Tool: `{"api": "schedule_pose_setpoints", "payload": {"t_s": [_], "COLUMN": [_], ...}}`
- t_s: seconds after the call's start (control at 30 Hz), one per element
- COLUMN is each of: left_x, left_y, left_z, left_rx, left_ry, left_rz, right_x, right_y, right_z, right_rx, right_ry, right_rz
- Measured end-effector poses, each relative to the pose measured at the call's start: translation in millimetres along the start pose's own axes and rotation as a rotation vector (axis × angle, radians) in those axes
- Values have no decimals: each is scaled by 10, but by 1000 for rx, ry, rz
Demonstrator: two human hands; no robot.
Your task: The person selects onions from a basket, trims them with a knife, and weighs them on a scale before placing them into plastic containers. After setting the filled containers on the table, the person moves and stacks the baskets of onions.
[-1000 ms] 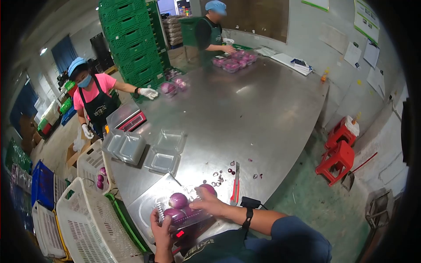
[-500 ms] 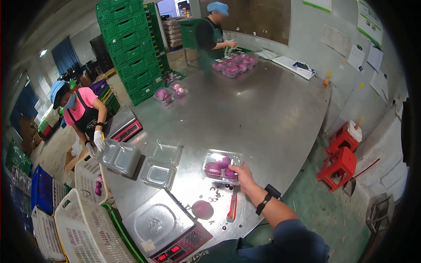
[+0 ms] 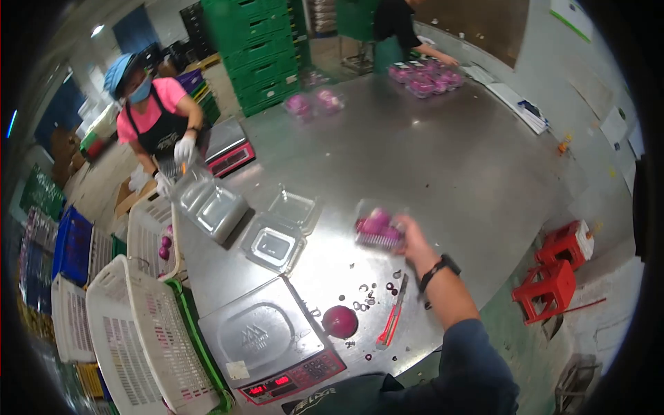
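Note:
My right hand grips the right edge of a clear plastic clamshell box with several purple-red onions inside. The box is blurred and looks tilted above the metal table. Below it, a single red onion lies by a red utility knife among small dark scraps. Left of the onion stands a digital scale with red lit figures and a bare pan. An empty clamshell box lies open beyond the scale. My left hand is out of view.
A stack of empty clear boxes stands near a co-worker in gloves, beside a second scale. Filled onion boxes sit at the far end near another person. White baskets line the left edge; red stools stand right.
My right hand has moved the onion box away from me across the table, and it now appears tilted. My view has shifted left and down. The co-worker's gloved hands have moved on the box stack.

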State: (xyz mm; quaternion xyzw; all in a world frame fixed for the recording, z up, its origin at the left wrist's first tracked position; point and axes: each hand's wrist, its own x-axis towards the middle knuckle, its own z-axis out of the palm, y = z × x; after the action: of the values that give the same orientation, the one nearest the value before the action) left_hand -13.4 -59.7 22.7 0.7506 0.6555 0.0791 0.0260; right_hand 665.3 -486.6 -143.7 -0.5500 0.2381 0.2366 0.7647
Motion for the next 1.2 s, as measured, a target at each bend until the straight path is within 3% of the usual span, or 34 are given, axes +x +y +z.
{"api": "schedule_pose_setpoints", "payload": {"t_s": [0.03,0.1,0.13,0.2,0.27,0.33,0.37,0.43,0.63,0.7,0.73,0.77,0.8,0.87,1.0,1.2], "left_x": [8,59,65,74,113,114,103,90,129,124,128,291,243,171,156,187], "left_y": [26,-82,-101,-90,-145,-157,-110,-55,-127,-120,-143,-696,-663,-393,-382,-425], "left_z": [-7,111,111,125,179,166,141,95,144,127,159,499,502,463,450,460], "left_rx": [-10,-23,-16,-27,20,73,40,11,45,32,20,13,12,-100,-111,-16], "left_ry": [-6,55,56,52,48,54,53,61,51,113,159,98,99,345,329,249], "left_rz": [-12,16,3,27,2,-21,-25,-35,8,73,160,135,120,214,185,146], "right_x": [-136,1182,1032,319,530,243,-46,-171,-360,-417,-347,-379,-431,-432,-501,-632], "right_y": [-317,-367,-489,-792,-478,-91,90,642,1619,1529,1609,1557,1496,1512,1411,1361], "right_z": [163,11,188,655,962,1536,1841,2308,3249,3250,3245,3257,3270,3264,3146,3008], "right_rx": [-72,-240,-249,-552,-737,-788,-810,-854,-1285,-1859,-1706,-1757,-1810,-1822,-1714,-1591], "right_ry": [55,937,926,428,184,-29,-151,-369,-504,-811,-719,-740,-761,-704,-517,-399], "right_rz": [-162,-630,-626,-720,-833,-878,-804,-958,-847,-799,-778,-778,-775,-811,-822,-773]}}
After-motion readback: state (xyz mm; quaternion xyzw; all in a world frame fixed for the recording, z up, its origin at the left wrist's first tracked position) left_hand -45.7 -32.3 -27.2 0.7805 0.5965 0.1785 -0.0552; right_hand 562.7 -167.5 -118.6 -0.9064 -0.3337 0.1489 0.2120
